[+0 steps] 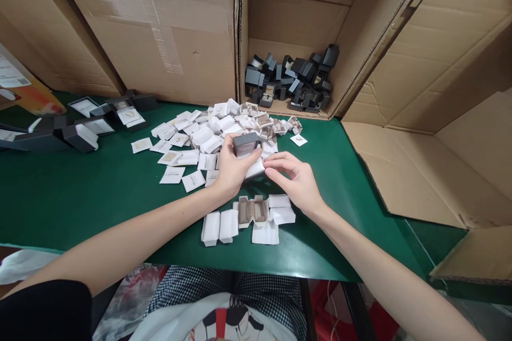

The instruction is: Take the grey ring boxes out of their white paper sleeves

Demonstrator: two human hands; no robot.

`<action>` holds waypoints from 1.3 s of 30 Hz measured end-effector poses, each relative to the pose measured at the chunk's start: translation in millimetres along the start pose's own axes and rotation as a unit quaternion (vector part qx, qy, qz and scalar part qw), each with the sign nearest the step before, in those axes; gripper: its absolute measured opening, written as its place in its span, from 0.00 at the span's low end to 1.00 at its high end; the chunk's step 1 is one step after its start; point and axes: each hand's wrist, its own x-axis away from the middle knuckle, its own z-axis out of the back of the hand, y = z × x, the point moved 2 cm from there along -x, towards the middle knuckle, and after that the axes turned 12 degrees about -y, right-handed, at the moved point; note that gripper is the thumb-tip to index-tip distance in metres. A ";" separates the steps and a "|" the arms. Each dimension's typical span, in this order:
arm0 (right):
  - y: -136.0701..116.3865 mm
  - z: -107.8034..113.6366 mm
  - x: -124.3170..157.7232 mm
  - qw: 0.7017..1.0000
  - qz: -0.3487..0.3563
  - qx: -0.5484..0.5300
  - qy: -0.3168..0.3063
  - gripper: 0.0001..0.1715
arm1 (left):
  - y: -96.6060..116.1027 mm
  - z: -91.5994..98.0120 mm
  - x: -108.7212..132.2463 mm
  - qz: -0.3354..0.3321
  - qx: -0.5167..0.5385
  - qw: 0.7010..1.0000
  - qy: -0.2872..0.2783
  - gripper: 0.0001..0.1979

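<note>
An open small dark box (245, 143) with a white inside is held in my left hand (234, 170), its fingers and thumb around the sides. My right hand (294, 178) touches the white part at the box's right edge, thumb and forefinger close together; whether something thin lies between them is too small to tell. Behind my hands spreads a heap of white cards and folded inserts (204, 133). Just below my hands lie several white folded pieces (229, 225) and an opened insert with brown hollows (253, 211).
Several dark boxes (292, 82) are piled inside a cardboard carton (296, 21) at the back. More open dark boxes (82, 136) stand at the left on the green table (168, 229). Cardboard flaps (404, 170) extend along the right.
</note>
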 end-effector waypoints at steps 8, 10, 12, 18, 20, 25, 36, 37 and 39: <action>3.1 -5.7 2.0 0.999 -0.038 0.013 0.018 0.09 | 0.9 -2.4 2.9 -0.005 -0.030 0.999 -0.010 0.18; 4.7 -6.6 2.7 0.998 -0.052 0.023 0.025 0.09 | -0.4 -4.1 3.8 -0.003 -0.030 0.999 -0.024 0.17; 7.4 -7.1 2.9 0.997 -0.063 0.030 0.021 0.09 | -1.7 -4.8 3.6 -0.005 -0.030 0.999 -0.038 0.16; 14.4 -3.7 0.8 0.993 -0.104 0.057 -0.001 0.06 | -4.7 -3.3 -0.5 -0.025 -0.047 0.995 -0.080 0.13; 14.3 -2.5 -0.1 0.992 -0.120 0.051 -0.003 0.07 | -6.4 -2.9 -1.2 -0.027 -0.048 0.995 -0.085 0.13; 11.6 -2.7 -0.8 0.993 -0.117 0.029 0.002 0.12 | -8.2 -4.2 -0.1 -0.034 -0.076 0.991 -0.104 0.13; 16.3 1.9 0.4 0.988 -0.119 0.072 0.060 0.13 | -10.9 -8.4 1.7 -0.105 -0.153 0.966 -0.179 0.10; 16.4 1.9 0.6 0.989 -0.115 0.066 0.066 0.13 | -11.7 -8.2 1.2 -0.109 -0.159 0.964 -0.183 0.10; 16.8 1.5 1.0 0.990 -0.115 0.039 0.074 0.13 | -12.4 -7.8 0.3 -0.115 -0.167 0.960 -0.190 0.10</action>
